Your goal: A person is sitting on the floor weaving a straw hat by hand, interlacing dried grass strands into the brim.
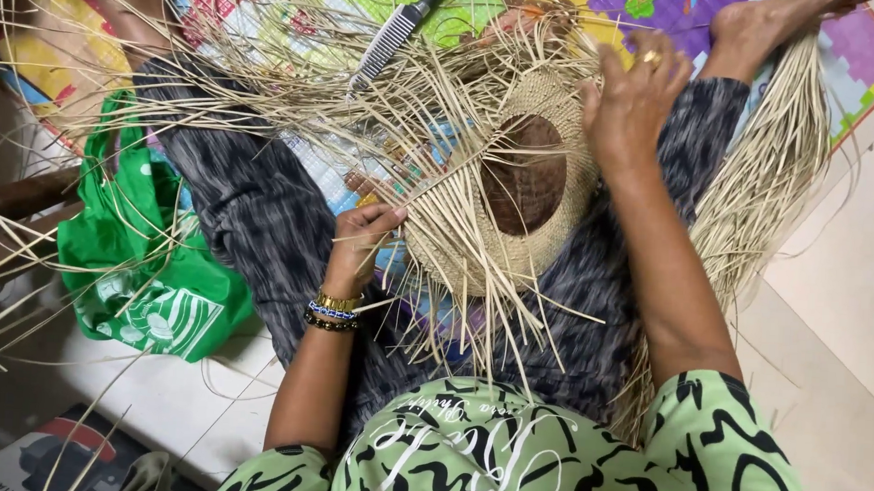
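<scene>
Two hands are set on a half-woven straw hat (516,195) held on the lap.

Loose strands (429,192) are pinched by the left hand (365,235); the far rim is clasped by the right hand (635,107). Strands are best kept flat, taut and evenly spaced.

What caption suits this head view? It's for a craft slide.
Seated on a colourful mat, a person's left hand and right hand weave straw strips around a round basket base.

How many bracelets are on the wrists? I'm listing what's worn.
3, stacked on the left wrist: a gold bracelet nearest the hand, a blue-and-white beaded bracelet in the middle, and a dark beaded bracelet lowest. The right wrist shows none.
</scene>
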